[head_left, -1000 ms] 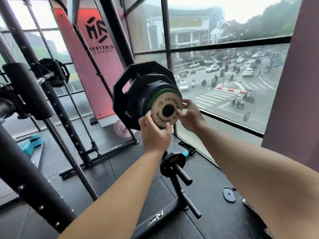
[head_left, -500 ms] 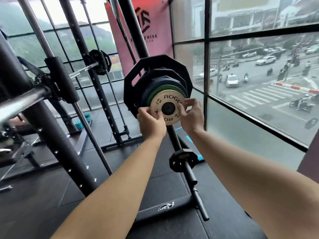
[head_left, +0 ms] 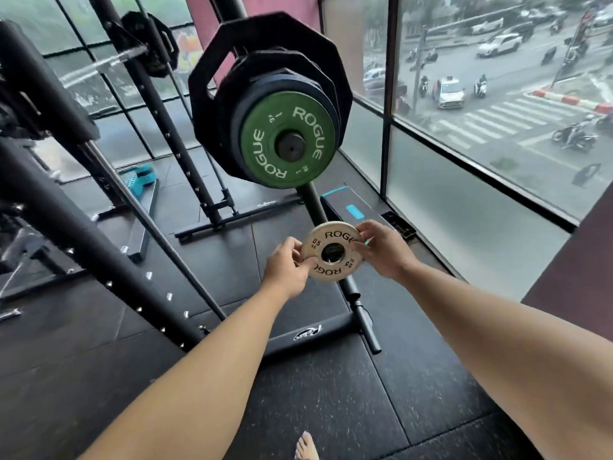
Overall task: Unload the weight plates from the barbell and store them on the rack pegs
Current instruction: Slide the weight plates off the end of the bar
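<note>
A small white ROGUE 0.5 plate [head_left: 326, 238] is held between both hands, below the loaded sleeve. My left hand [head_left: 288, 265] pinches its left rim and my right hand [head_left: 384, 249] grips its right rim. Through the plate's hole a dark part shows. Above, a green ROGUE plate [head_left: 265, 141] is outermost on the sleeve end [head_left: 290, 146], with larger black plates [head_left: 212, 78] behind it. A lower black peg [head_left: 363, 318] of the stand runs down and forward from behind the white plate.
A black rack upright [head_left: 83, 240] with bolts crosses the left. A second barbell with a black plate [head_left: 156, 44] sits at the back left. A glass window wall [head_left: 464, 180] runs along the right. My bare foot [head_left: 306, 448] shows at the bottom on the rubber floor.
Both hands pulled the white plate off the sleeve end and lowered it; the green plate is now uncovered. The view moved closer and tilted down.
</note>
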